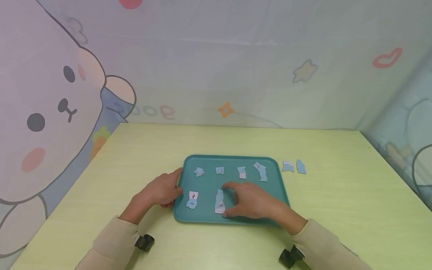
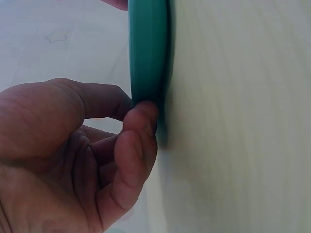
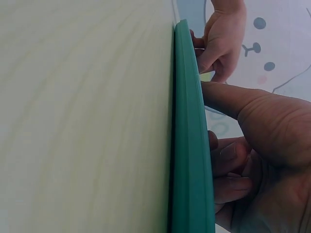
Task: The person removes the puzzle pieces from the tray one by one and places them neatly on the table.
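Note:
A green rectangular tray (image 1: 202, 217) lies on the table with several small light-blue and white puzzle pieces on it. At its left side my left hand (image 1: 165, 190) grips the edge. The left wrist view shows the thumb at the rim and the curled fingers (image 2: 132, 155) against the outer side. Over the tray, my right hand (image 1: 251, 200) holds a long puzzle piece (image 1: 219, 198) between thumb and index finger, one at each end. That piece lies upright in the head view, right of a shorter puzzle piece (image 1: 192, 200). In the right wrist view the tray's wall hides the fingertips.
Along the tray's far part lie a star-like piece (image 1: 199, 171), a small square piece (image 1: 219, 170), a two-tone piece (image 1: 242, 172) and a bent piece (image 1: 261, 172). Two more pieces (image 1: 288, 166) lie on the table (image 1: 337, 195) right of the tray. A printed curtain (image 1: 216, 67) stands behind.

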A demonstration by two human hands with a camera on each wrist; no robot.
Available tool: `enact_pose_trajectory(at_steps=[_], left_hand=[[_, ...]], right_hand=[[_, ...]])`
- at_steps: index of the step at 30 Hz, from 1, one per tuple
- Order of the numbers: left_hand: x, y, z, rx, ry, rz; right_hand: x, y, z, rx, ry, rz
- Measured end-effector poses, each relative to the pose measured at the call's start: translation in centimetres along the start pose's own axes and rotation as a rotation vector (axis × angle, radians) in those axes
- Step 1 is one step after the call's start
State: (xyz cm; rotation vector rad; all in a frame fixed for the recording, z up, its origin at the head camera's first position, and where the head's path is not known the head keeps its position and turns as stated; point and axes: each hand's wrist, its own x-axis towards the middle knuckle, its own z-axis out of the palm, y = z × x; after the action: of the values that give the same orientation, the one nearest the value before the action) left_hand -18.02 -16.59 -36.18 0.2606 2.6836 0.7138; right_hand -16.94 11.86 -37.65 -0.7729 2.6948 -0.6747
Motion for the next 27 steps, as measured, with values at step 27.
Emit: enact_pose_trajectory(at_steps=[27], left_hand=[[0.12,-0.06,0.07,0.005,0.002,-0.002]], right_hand=[[0.12,0.16,0.20,-0.007,0.008,-0.037]])
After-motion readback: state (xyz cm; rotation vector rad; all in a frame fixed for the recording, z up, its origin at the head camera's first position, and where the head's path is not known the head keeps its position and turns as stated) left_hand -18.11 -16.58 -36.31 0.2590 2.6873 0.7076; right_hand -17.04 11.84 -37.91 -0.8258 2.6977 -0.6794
